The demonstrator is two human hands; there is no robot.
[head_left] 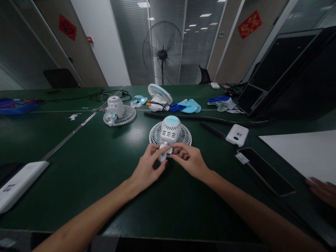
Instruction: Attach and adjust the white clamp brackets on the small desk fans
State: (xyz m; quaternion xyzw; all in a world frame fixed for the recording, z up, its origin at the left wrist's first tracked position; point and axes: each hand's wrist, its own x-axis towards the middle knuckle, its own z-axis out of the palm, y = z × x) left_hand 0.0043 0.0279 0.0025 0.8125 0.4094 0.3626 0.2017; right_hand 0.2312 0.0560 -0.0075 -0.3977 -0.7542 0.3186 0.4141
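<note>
A white fan head (pixel 170 130) with a light blue cap rests face down on its round grille in the middle of the green table. At its near side is a small white bracket part (pixel 163 155). My left hand (pixel 149 167) grips this part from the left between thumb and fingers. From the right, my right hand (pixel 189 158) has its thumb and forefinger pinched at the part's right edge, the other fingers curled. What lies between those fingertips is too small to make out.
Behind stand another fan head (pixel 115 108), a small fan (pixel 159 98) and blue blades (pixel 191 106). A black tube (pixel 210 119) crosses behind the central fan. To the right are a power bank (pixel 237 135), a phone (pixel 266 171) and another person's hand (pixel 322 190).
</note>
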